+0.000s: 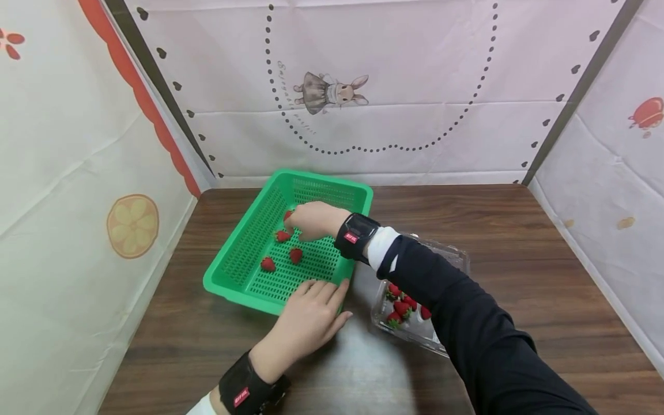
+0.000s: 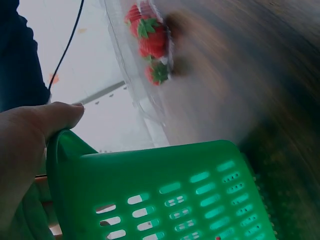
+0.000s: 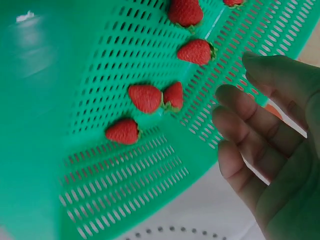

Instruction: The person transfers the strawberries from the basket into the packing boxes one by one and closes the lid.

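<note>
A green perforated basket (image 1: pixel 242 242) stands on the wooden table. Several strawberries (image 1: pixel 282 236) lie on its floor, seen close up as strawberries (image 3: pixel 145 97) in the right wrist view. My right hand (image 1: pixel 303 222) reaches into the basket from the right. Its fingers (image 3: pixel 240 120) are loosely spread over the basket floor (image 3: pixel 60 100) and hold nothing; one strawberry (image 1: pixel 287 215) lies by the fingertips. My left hand (image 1: pixel 324 294) rests flat on the basket's near rim, and its thumb (image 2: pixel 60 115) lies at the rim's corner (image 2: pixel 65 145).
A clear plastic clamshell (image 1: pixel 415 337) with several strawberries (image 1: pixel 402 308) lies open to the right of the basket, under my right forearm; it shows as the clamshell (image 2: pixel 135 80) in the left wrist view. Cloth walls enclose the table (image 1: pixel 519 259) on three sides.
</note>
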